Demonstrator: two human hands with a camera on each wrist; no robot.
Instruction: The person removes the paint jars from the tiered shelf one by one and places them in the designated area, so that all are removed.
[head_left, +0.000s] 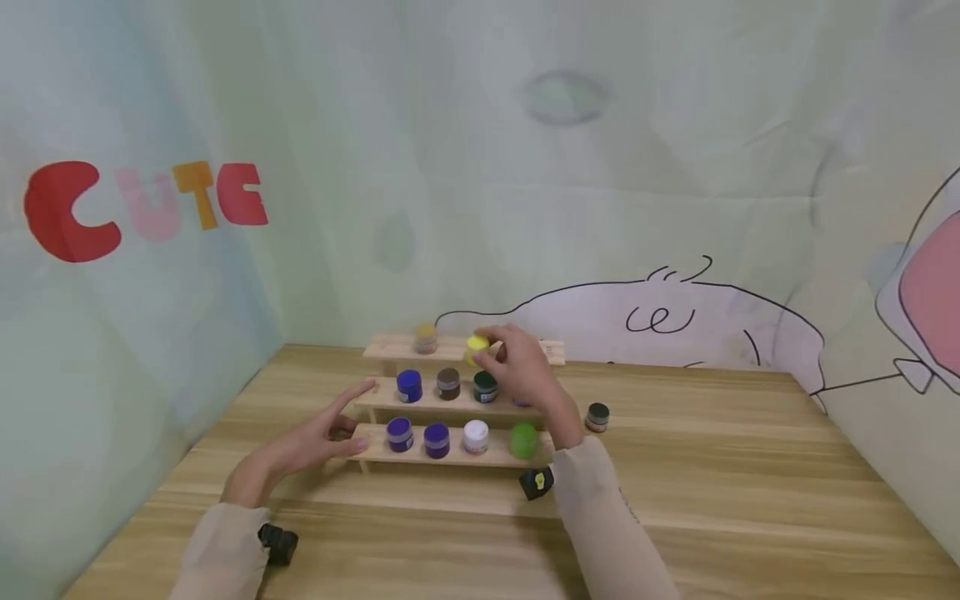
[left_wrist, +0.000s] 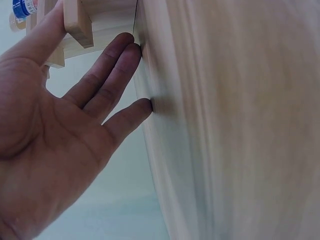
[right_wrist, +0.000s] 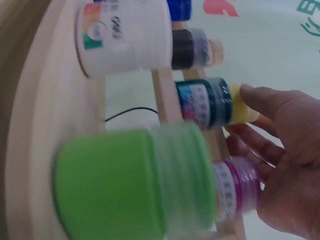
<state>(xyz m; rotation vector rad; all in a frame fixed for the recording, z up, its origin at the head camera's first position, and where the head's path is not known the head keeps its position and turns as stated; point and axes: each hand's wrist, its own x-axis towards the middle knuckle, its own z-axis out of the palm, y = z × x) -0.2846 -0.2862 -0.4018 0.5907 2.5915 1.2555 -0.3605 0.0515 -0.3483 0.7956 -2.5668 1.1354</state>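
Note:
On the top tier of a three-tier wooden stand (head_left: 498, 452), my right hand (head_left: 525, 367) pinches a yellow paint jar (head_left: 476, 345) between thumb and fingers. In the right wrist view this yellow jar (right_wrist: 239, 106) is partly hidden behind a dark green jar (right_wrist: 202, 104). A purple jar (right_wrist: 237, 186) sits close below the right hand's fingers. My left hand (head_left: 311, 437) touches the stand's left end, index finger at the middle tier and thumb at the lowest. Its other fingers (left_wrist: 107, 82) extend down to the tabletop in the left wrist view.
The lowest tier carries two violet jars (head_left: 400, 434), a white jar (head_left: 476, 437) and a green jar (head_left: 523, 441). Blue (head_left: 409, 386) and brown (head_left: 448, 384) jars stand on the middle tier. One dark jar (head_left: 597, 417) is on the table, right of the stand. Curtains rise behind.

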